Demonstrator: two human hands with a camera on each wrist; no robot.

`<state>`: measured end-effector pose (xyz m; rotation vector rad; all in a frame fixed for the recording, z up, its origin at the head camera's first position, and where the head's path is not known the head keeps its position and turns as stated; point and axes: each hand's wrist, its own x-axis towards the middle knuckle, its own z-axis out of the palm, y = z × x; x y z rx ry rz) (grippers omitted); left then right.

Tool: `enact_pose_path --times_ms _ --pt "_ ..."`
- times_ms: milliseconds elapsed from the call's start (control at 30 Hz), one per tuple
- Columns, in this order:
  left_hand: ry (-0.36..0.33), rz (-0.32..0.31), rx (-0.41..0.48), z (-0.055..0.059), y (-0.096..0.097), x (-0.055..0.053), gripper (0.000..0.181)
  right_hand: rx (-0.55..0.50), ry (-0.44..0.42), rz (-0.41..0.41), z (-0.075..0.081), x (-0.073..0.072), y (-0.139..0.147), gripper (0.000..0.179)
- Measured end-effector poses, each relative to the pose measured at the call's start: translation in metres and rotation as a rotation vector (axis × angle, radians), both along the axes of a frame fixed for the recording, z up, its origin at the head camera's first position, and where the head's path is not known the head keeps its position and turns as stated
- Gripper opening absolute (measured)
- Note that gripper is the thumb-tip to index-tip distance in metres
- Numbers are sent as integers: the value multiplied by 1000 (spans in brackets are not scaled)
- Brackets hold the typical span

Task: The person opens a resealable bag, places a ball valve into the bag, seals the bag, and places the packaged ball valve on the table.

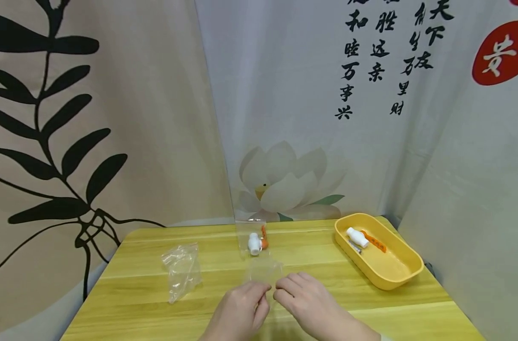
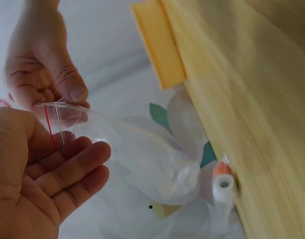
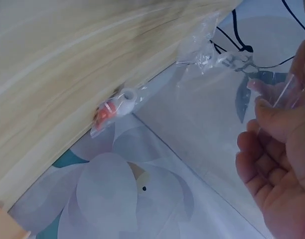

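Observation:
A clear zip bag point(image 1: 265, 269) with a red line along its top point(image 2: 49, 127) spans both hands above the table. My left hand point(image 1: 242, 308) pinches one corner of its opening, the other fingers loosely bent. At the opposite corner my right hand point(image 1: 303, 296) holds the edge between thumb and fingers. The bag looks empty in the left wrist view and hangs away from the hands. Beyond it on the table lies another clear bag point(image 1: 244, 237) containing a small white bottle point(image 1: 254, 244) and an orange piece point(image 1: 264, 239).
A crumpled clear bag point(image 1: 183, 272) lies on the left of the wooden table point(image 1: 127, 284). On the right, a yellow tray point(image 1: 395, 267) holds a white bottle point(image 1: 357, 237), an orange strip point(image 1: 375, 242) and a small grey item point(image 1: 354, 246). A printed curtain point(image 1: 284, 118) hangs behind the table.

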<state>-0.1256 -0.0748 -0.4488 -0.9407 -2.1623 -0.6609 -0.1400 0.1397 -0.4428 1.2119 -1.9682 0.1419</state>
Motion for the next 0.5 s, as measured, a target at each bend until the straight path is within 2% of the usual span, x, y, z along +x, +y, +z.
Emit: enact_pose_path --times_ms 233,333,467,500 --pt "186 1 -264 -2 -12 -2 36 87 32 27 6 -3 7 14" --pt "245 21 -337 -3 -14 -3 31 113 39 39 9 -3 8 15" --pt "366 25 -433 -3 -16 -5 9 128 32 60 12 -3 9 18" --pt "409 16 -452 -3 -17 -6 15 132 31 65 12 -2 9 18"
